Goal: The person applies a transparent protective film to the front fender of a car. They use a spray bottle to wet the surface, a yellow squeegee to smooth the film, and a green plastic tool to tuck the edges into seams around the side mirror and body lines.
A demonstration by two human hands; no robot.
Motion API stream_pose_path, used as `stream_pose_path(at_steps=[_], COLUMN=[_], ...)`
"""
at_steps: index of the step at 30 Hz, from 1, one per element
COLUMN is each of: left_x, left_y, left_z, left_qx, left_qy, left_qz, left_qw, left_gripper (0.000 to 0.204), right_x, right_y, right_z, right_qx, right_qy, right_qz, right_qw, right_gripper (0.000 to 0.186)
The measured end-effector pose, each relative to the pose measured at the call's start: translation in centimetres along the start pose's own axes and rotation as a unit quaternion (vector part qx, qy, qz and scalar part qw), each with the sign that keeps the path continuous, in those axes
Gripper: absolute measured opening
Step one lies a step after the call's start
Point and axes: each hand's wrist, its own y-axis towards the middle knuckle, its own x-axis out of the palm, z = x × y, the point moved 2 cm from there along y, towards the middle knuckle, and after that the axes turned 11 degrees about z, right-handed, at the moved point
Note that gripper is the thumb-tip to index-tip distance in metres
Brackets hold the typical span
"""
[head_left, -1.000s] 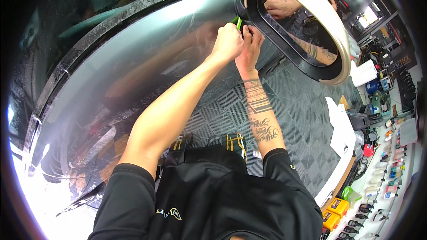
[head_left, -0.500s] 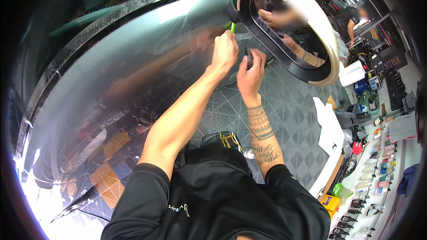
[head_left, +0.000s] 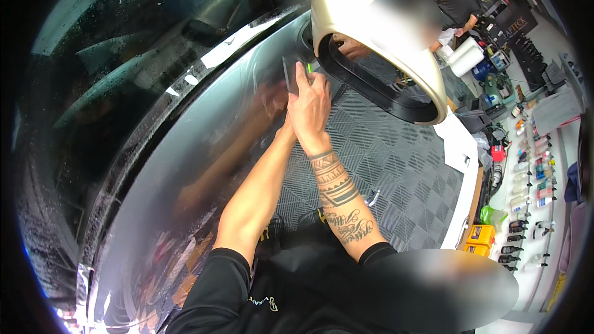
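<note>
A thin dark blade [head_left: 288, 74] is held by the right hand [head_left: 311, 108], with the index finger stretched along it and the remaining fingers bent; the thumb is hidden. The blade is set against the grey car door [head_left: 204, 167], just below the base of the wing mirror [head_left: 337, 9]. Most of the left hand [head_left: 289, 122] is covered by the right one, so how far it is closed, or on what, cannot be told. A bright green strip [head_left: 310, 68] is seen just beyond the right hand's knuckles; by which hand it is held is not shown.

The door is topped by a dark side window [head_left: 136, 80], speckled with droplets. Beneath the arms, the floor is covered by grey ridged tiles [head_left: 390, 161]. Farther right, yellow cases [head_left: 481, 235] and white paper rolls [head_left: 465, 55] are seen, with a co-worker in black [head_left: 459, 9] beyond.
</note>
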Motion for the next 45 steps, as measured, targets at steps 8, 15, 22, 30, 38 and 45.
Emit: stream_pose_path(at_steps=[8,15,22,30,38,45], left_x=[0.5,1.5,2.0,5.4,3.5,6.5], left_y=[0.1,0.3,0.7,-0.2,-0.6,-0.7], left_z=[-0.2,-1.2,-2.2,0.9,-2.1,-0.7], left_qx=[-0.030,-0.011,-0.012,0.022,0.193,0.028], left_qy=[0.000,0.002,0.007,0.302,0.499,0.461], left_qz=[0.008,0.017,0.049,0.135,0.174,0.285], left_qw=[1.000,1.000,0.999,0.943,0.826,0.840], left_gripper=[0.020,0.019,0.019,0.025,0.028,0.021], right_x=[2.6,2.2,0.1,-11.2,-4.6,4.3], right_y=[0.0,2.6,2.9,-10.7,-13.1,-8.0], right_z=[0.9,-2.0,-3.2,9.7,28.2,35.6], right_qx=[-0.035,0.018,0.030,0.118,0.090,0.052], right_qy=[-0.015,-0.150,-0.094,0.053,0.139,0.395], right_qz=[0.075,-0.077,-0.108,-0.038,-0.170,-0.191], right_qw=[0.996,0.985,0.989,0.991,0.971,0.897], right_gripper=[0.055,0.028,0.022,0.027,0.024,0.025])
